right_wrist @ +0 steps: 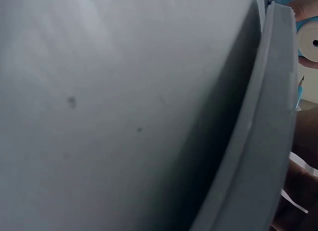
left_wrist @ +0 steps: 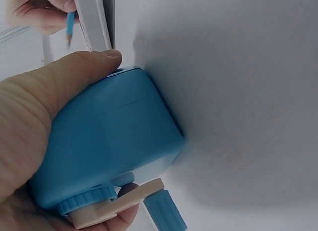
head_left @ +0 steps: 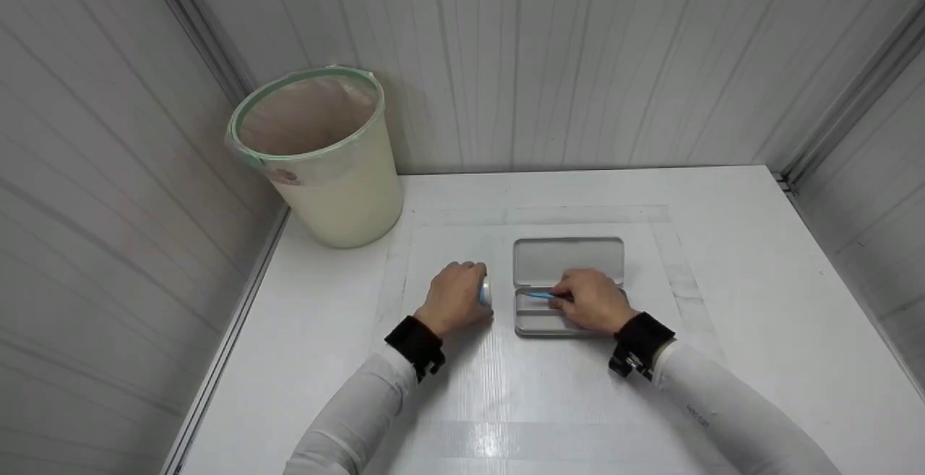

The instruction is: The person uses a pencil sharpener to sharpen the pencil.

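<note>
My left hand [head_left: 454,298] grips a blue hand-crank pencil sharpener [left_wrist: 114,131] on the table. Its cream crank arm [left_wrist: 121,203] with a blue knob shows at the bottom of the left wrist view. Just to the right, my right hand [head_left: 594,300] pinches a blue pencil [head_left: 538,295] above the lower half of an opened grey pencil case [head_left: 568,262]. The pencil's sharpened tip points left, toward the sharpener and apart from it. In the right wrist view the case's side wall [right_wrist: 263,116] hides most of that hand.
A cream bin [head_left: 347,200] with a green rim and a plastic liner stands at the back left of the white table [head_left: 564,395]. Panelled walls [head_left: 506,63] close in the back and both sides. Clear tape strips lie on the tabletop.
</note>
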The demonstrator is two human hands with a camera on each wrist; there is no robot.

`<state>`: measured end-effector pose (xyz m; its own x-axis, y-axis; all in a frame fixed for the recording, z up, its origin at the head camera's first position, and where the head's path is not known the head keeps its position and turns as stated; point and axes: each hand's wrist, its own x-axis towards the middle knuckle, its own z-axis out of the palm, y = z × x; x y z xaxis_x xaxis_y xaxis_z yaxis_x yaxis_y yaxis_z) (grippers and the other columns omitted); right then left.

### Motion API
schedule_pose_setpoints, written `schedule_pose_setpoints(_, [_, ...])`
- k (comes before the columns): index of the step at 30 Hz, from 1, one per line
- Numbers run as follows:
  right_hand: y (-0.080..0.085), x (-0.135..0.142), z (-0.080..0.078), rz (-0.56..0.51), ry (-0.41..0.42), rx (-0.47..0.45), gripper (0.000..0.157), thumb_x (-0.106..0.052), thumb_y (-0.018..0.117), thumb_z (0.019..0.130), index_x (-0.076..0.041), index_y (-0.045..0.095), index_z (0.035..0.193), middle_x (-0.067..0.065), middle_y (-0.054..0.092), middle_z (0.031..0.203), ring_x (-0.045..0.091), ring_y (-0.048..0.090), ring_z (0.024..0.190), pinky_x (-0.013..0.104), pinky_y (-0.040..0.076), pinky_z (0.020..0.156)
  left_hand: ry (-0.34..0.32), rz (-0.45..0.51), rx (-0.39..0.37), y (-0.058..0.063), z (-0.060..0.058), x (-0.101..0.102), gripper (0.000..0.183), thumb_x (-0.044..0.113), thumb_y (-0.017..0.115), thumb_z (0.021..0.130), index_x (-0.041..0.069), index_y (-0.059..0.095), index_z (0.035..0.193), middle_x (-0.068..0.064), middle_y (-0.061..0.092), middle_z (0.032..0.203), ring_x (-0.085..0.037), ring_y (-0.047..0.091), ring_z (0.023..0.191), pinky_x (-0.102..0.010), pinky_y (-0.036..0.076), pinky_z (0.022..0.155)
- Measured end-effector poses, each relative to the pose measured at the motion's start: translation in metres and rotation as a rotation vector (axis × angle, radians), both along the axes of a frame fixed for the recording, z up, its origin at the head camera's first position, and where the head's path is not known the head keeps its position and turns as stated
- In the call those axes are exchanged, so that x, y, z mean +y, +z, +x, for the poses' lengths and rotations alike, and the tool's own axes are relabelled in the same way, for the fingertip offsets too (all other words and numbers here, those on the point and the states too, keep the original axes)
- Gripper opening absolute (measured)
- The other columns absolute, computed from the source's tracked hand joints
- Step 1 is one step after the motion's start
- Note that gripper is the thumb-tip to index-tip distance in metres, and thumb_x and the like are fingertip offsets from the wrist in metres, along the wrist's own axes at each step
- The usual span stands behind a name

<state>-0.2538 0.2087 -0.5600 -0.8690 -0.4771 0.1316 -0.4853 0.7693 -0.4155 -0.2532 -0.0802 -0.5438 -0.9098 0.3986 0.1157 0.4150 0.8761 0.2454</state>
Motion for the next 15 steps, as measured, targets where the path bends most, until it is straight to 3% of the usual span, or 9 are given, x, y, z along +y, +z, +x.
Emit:
schedule_pose_setpoints(9, [0.012,0.002,-0.009,0.112,0.047,-0.082,0.008,-0.017,0.094,0.089,-0.012,0.092,0.095,0.003,0.084,0.089,0.019,0.072,0.083,0.042,0.060,0.080,-0.004,0.001,-0.004,-0.001,0.000,0.002,0.046,0.025,0.098,0.079,0.005,0.076,0.114,-0.012,0.081,0.104,-0.031,0.076,0.094,-0.044,0.066,0.085])
schedule_pose_setpoints(15, [0.012,0.005,-0.008,0.103,0.013,-0.123,0.008,-0.018,0.095,0.088,-0.013,0.091,0.094,0.004,0.086,0.094,0.023,0.073,0.089,0.046,0.060,0.087,-0.035,-0.021,-0.009,0.002,0.000,0.003,0.051,0.027,0.096,0.080,0.006,0.074,0.120,-0.013,0.080,0.108,-0.033,0.076,0.097,-0.046,0.067,0.083])
